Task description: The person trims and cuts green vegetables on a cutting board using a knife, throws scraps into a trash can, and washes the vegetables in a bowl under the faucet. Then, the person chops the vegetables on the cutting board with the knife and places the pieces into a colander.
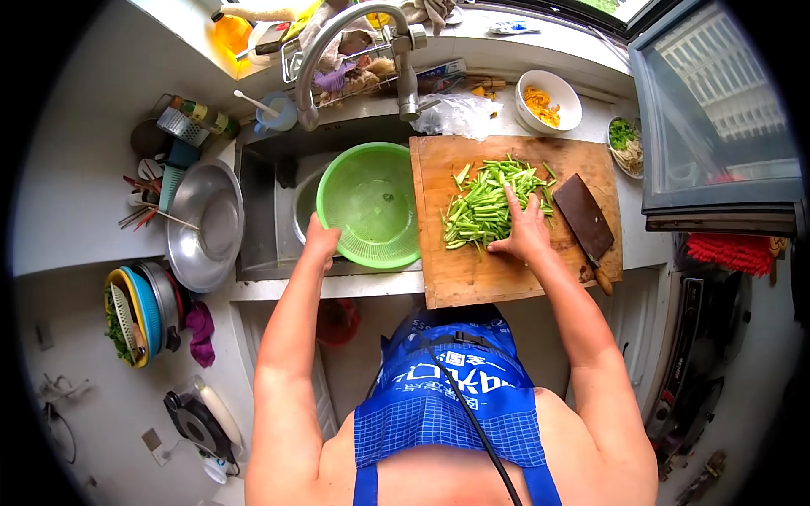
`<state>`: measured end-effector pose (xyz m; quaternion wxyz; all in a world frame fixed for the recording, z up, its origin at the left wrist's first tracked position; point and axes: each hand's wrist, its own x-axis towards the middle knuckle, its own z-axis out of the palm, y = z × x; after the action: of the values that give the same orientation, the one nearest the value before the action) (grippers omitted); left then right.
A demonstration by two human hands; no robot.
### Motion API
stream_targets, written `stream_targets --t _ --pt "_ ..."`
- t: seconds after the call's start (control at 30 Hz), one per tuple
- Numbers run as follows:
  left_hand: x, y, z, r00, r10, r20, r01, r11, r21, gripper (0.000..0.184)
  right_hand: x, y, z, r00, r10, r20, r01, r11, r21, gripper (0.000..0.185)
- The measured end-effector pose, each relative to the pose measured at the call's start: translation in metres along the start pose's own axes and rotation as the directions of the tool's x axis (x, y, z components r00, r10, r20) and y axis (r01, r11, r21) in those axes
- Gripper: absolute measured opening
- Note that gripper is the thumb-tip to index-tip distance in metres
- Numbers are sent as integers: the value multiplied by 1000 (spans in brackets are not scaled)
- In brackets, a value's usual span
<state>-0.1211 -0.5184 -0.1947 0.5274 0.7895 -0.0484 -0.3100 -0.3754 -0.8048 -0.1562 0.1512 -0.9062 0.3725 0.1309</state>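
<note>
My left hand (321, 243) grips the near-left rim of a green plastic colander (371, 202), which sits over the right part of the sink. Beside it lies a wooden cutting board (456, 282) with a heap of chopped green stalks (485, 207), cut into short lengths. Spread fingers of my right hand (525, 228) rest on the right side of the heap, thumb toward its near edge. A cleaver (584, 218) with a dark blade and wooden handle lies flat on the board, right of that hand.
A faucet (403, 76) arches over the metal sink (257, 211). A large steel basin (205, 223) stands left. Behind the board are a plastic bag (460, 115) and a white bowl (548, 101) with orange pieces. An open window pane (717, 110) juts in at right, near a small dish (624, 145).
</note>
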Motion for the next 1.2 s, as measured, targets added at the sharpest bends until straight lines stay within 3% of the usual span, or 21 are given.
stream_targets --t 0.23,0.37,0.47,0.67,0.8,0.83,0.87,1.0,1.1,1.13,1.2 --pt "7 -9 -4 1000 6 15 -6 999 -33 45 6 -45 9 999 -53 14 52 997 52 122" --pt "4 -6 -4 1000 4 26 -3 999 -52 45 8 -74 13 992 -118 -36 121 988 99 110" --pt "-1 2 -4 999 -35 2 35 999 -9 45 10 -101 10 992 -122 19 119 984 131 103" --pt "4 -6 -5 998 39 41 -37 998 -58 47 20 -166 33 941 -336 44 333 940 73 88" --pt "10 -15 -6 997 22 76 -17 998 -61 45 12 -191 13 911 -413 25 405 903 141 85" --pt "9 -14 -7 998 2 68 1 999 -49 45 10 -186 10 912 -405 -68 410 898 159 83" --pt "9 -14 -7 998 -15 62 17 999 -37 44 10 -175 6 919 -389 -71 395 906 155 83" --pt "6 -10 -6 999 -21 49 23 998 -50 45 13 -64 1 873 -225 -433 333 923 191 69" --pt "14 -22 -7 998 -15 68 19 998 -52 46 -17 54 0 885 88 -457 -108 994 -18 68" --pt "15 -24 -7 998 -13 58 16 999 -44 46 -31 86 -2 895 244 -373 -284 957 -56 69" --pt "15 -22 -7 998 -3 61 5 999 -41 46 -57 141 11 867 425 -260 -468 874 -133 70"
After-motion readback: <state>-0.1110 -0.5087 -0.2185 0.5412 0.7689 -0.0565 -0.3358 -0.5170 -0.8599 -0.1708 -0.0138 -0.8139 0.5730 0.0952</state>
